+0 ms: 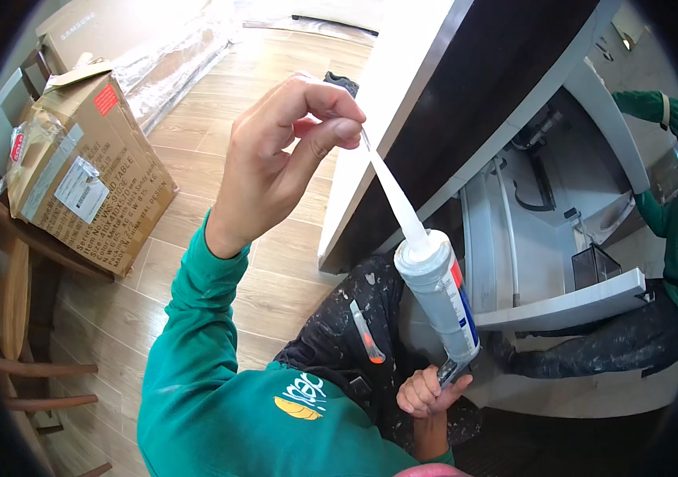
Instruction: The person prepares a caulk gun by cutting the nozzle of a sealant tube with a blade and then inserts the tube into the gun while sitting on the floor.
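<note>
My left hand (291, 158) is raised, thumb and forefinger pinching a thin strip at the tip of a long white nozzle (398, 197). Whether the strip is separate from the nozzle cannot be told. Below the nozzle is a sealant cartridge (437, 292) with a grey, red and blue body, tilted up towards the left. It sits in a caulking gun (451, 368), mostly hidden behind it. My right hand (428, 390) grips the gun's handle low down. Against my paint-spotted trousers (327, 322) is a utility knife (367, 334) with an orange end.
A large cardboard box (100, 179) bearing writing stands at left beside wooden chairs (14, 298). Behind it is a plastic-wrapped carton (130, 36). A dark panel (464, 101) rises ahead. At right, a person in a green sleeve (643, 104) is by an opened cabinet (530, 238) with pipes.
</note>
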Action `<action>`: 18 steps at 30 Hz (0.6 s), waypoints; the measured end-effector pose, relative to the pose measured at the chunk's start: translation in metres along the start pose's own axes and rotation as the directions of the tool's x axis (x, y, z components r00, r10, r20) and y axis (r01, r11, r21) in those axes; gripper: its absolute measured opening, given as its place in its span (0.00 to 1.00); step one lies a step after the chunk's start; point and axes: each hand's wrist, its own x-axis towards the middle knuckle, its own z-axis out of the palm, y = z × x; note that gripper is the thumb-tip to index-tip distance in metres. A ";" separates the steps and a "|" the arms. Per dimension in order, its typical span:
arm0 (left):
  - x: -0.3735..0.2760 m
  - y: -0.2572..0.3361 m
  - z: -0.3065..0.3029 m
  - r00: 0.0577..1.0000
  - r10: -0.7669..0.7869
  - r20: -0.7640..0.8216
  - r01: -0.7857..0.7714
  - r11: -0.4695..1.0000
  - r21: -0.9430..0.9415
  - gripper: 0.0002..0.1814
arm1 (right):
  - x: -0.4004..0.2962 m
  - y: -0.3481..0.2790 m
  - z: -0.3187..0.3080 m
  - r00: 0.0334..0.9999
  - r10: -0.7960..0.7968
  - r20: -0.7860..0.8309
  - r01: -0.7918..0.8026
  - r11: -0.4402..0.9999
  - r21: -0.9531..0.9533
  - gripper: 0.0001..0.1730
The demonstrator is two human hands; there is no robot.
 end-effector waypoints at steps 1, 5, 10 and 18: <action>0.001 0.001 -0.001 0.999 -0.008 0.037 0.007 1.000 0.015 0.05 | 0.000 0.000 0.000 1.000 0.000 -0.001 0.000 1.000 -0.002 0.35; 0.000 0.002 -0.005 0.994 -0.027 0.102 0.022 0.998 0.051 0.06 | -0.001 0.000 0.000 1.000 -0.008 0.003 0.008 1.000 -0.001 0.35; 0.002 0.004 -0.006 0.995 -0.007 0.095 -0.002 0.996 0.092 0.05 | -0.001 0.000 -0.001 1.000 -0.007 -0.004 0.007 1.000 -0.002 0.35; 0.008 0.003 0.000 0.997 0.075 -0.009 -0.074 0.989 0.130 0.04 | -0.003 0.000 -0.004 1.000 -0.016 0.026 0.016 1.000 0.023 0.35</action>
